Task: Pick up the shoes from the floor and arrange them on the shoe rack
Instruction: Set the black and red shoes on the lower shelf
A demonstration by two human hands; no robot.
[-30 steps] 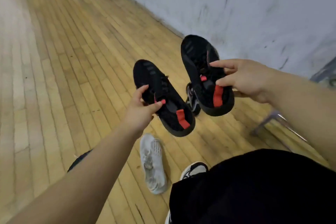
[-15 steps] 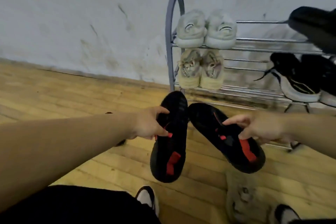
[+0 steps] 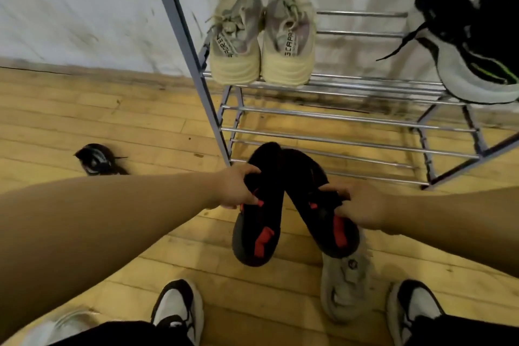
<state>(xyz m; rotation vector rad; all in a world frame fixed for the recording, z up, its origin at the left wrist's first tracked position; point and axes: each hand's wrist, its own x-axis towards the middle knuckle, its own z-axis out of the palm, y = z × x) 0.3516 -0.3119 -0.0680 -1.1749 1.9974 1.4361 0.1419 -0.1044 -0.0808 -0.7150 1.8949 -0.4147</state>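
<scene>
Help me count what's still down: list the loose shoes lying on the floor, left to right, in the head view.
Dark shoe left of the rack → grey shoe under the held black pair.

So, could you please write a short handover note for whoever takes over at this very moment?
Left hand: shut on the left black shoe.
Right hand: shut on the right black shoe.
Both shoes hang toes-first at the front of the rack's bare bottom shelf, not yet set down.
Done: beige pair and a black-and-white pair sit on the shelf above.
Left: set this pair down, then collect the grey shoe near the feet and the dark shoe on the floor left of the rack.
</scene>
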